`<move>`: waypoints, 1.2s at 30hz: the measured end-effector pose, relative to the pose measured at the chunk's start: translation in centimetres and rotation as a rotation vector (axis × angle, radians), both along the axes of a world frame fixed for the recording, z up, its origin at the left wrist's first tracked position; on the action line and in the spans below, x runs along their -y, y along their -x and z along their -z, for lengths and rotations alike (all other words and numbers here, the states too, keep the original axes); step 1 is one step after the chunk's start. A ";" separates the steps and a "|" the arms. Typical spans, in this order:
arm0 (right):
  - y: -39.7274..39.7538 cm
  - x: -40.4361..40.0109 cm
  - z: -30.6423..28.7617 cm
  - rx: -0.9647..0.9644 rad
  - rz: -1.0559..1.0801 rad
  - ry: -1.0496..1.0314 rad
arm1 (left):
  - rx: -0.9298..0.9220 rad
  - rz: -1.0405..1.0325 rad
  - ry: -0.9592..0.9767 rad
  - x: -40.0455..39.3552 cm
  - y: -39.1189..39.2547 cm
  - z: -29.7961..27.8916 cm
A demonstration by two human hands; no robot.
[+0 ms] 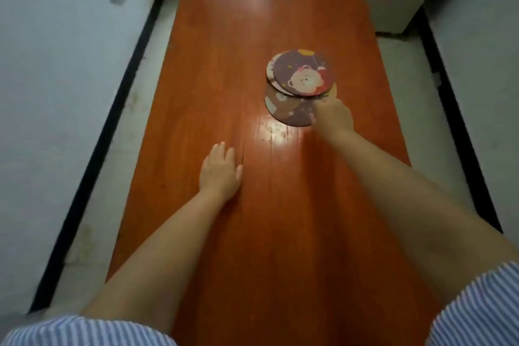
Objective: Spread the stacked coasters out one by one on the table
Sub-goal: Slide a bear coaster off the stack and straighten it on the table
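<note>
1. There is one view only, from a wide-angle camera worn on the person's head; no second view shares the scene with it.
2. It looks forward and steeply down along a long orange-brown counter (224,78), which runs from the near bottom edge to the far top edge.
3. Striped sleeves (84,330) fill the near corners, close under the lens, and both forearms reach away from it.
4. The wide angle bends the scene: the counter narrows with distance and the pale floor (56,64) on the left and right leans outward.
</note>
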State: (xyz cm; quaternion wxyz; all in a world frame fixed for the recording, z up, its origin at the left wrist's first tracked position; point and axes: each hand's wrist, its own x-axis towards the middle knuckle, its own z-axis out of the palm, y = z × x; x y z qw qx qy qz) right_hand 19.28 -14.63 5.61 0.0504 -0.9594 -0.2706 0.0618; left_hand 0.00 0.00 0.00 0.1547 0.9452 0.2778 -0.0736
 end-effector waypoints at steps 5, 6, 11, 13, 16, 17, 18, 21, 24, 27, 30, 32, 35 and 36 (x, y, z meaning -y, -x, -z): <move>-4.7 -2.8 3.0 0.078 -0.043 0.008 | -0.031 -0.014 -0.046 0.1 -0.2 3.3; -5.3 -3.2 3.5 0.082 -0.045 0.012 | -0.020 -0.010 -0.055 0.2 0.0 3.6; -7.8 -3.8 4.7 0.114 -0.133 0.095 | 0.031 -0.011 -0.088 0.4 0.3 3.9; -8.4 -3.4 4.6 0.131 -0.206 0.140 | 0.049 -0.006 -0.090 0.3 0.2 3.8; -8.1 -2.8 3.3 0.175 -0.266 0.032 | 0.074 -0.017 -0.068 0.1 0.1 3.9; -7.4 -2.6 2.6 0.219 -0.299 -0.021 | 0.071 -0.018 -0.053 0.0 0.1 3.9; -6.2 -2.3 1.8 0.275 -0.342 -0.087 | 0.086 -0.026 -0.035 0.0 0.1 3.7; -0.6 -0.2 0.8 0.368 -0.463 -0.222 | 0.240 -0.052 0.048 0.5 0.5 2.2; 6.7 3.1 1.9 0.233 -0.503 -0.302 | 0.369 -0.187 0.419 2.6 1.6 0.5; 14.0 6.5 3.3 0.047 -0.472 -0.344 | 0.240 -0.474 0.982 5.0 3.7 0.1; 20.2 8.7 4.1 -0.086 -0.469 -0.347 | 0.165 -0.439 0.986 6.5 6.6 0.3; 23.1 9.9 4.4 -0.156 -0.465 -0.326 | 0.127 -0.354 0.896 6.8 8.4 0.1; 25.1 11.2 4.5 -0.157 -0.281 -0.354 | 0.063 -0.219 0.801 6.7 10.5 -0.3; 25.2 11.6 4.6 -0.132 -0.145 -0.352 | 0.043 -0.184 0.781 6.6 11.2 -0.5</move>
